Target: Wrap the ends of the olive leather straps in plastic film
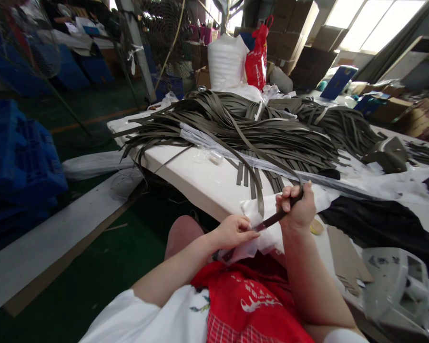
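A long, flat, dark grey-brown band of flexible material (pixel 276 218) runs between the two hands, just over the near edge of the white table (pixel 200 178), close to the person's lap. The grip of the right hand (pixel 297 206) is a closed fist around the band; the grip of the left hand (pixel 236 231), lower and nearer the body, is closed on thin translucent plastic film (pixel 232 255) at the band's lower end. The film is crumpled and blurred there, so I can't fairly tell whether the left fingers pinch the band as well.

To work these two together well, hold the right fist firm and the span between the hands taut and untwisted, move the left fingers in small, light pinches so that the film doesn't tear, and let the rest of the band drape loosely so that it doesn't drag on the heap.

The band looks matt, smooth and even in width, bendy enough to hang in wide curves. Many like it lie in a tangled heap of dark bands (pixel 264 138) toward the table's far left corner, with a long translucent plastic sleeve (pixel 214 143) lying across them.
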`<state>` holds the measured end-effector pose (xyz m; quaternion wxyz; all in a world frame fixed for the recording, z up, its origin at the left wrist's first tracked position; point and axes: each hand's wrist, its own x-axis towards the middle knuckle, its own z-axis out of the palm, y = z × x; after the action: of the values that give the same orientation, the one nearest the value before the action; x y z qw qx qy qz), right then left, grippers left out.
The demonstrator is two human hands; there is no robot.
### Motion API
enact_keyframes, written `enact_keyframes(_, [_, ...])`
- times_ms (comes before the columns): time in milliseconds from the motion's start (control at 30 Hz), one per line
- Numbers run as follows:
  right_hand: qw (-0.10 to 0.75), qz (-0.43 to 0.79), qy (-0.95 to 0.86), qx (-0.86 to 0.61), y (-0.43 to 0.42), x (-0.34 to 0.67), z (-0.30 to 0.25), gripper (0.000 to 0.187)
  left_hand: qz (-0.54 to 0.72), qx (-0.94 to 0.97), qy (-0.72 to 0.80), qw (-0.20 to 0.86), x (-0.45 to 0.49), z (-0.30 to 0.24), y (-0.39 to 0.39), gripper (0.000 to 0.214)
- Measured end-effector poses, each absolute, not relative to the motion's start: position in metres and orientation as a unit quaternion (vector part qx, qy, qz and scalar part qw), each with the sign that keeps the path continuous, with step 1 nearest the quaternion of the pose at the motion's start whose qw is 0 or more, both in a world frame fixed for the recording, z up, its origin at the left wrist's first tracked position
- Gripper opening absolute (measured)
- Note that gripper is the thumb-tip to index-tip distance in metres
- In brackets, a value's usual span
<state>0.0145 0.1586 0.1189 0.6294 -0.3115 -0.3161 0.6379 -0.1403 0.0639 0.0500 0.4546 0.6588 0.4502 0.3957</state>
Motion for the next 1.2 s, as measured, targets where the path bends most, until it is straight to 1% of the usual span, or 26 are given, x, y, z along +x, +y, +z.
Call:
enact_keyframes(167, [0.602,0.683,-0.246,-0.334,0.163,0.023,0.115,0.045,0.398,0.67,0.406,0.476,-0.14,0.055,0.065,0.048])
enact_keyframes(300, [0.578,0.727,-0.181,-0.325,0.163,0.028,0.115,0.042,0.404,0.655,0.407,0.492,-0.139,0.054,0.067,0.049])
enact_keyframes(433, [0.574,0.733,-0.179,-0.319,0.16,0.029,0.117,0.043,0.415,0.636,0.4,0.513,-0.137,0.051,0.069,0.045])
enact_keyframes(533, [0.606,0.687,-0.235,-0.325,0.157,0.025,0.113,0.044,0.419,0.639,0.391,0.514,-0.134,0.047,0.071,0.043])
enact_keyframes(700, [0.69,0.545,-0.355,-0.317,0.152,0.018,0.104,0.046,0.436,0.626,0.416,0.496,-0.13,0.045,0.072,0.044])
enact_keyframes(867, [0.702,0.488,-0.379,-0.353,0.148,0.009,0.089,0.053,0.454,0.636,0.44,0.442,-0.125,0.049,0.067,0.047])
enact_keyframes(967, [0.704,0.473,-0.37,-0.38,0.145,0.002,0.08,0.054,0.487,0.621,0.45,0.417,-0.121,0.048,0.065,0.047])
enact_keyframes(1067, [0.701,0.518,-0.326,-0.366,0.142,0.002,0.079,0.05,0.518,0.598,0.475,0.386,-0.118,0.045,0.064,0.047])
enact_keyframes(1200, [0.652,0.636,-0.234,-0.341,0.142,0.015,0.093,0.042,0.495,0.599,0.49,0.396,-0.12,0.042,0.063,0.036])
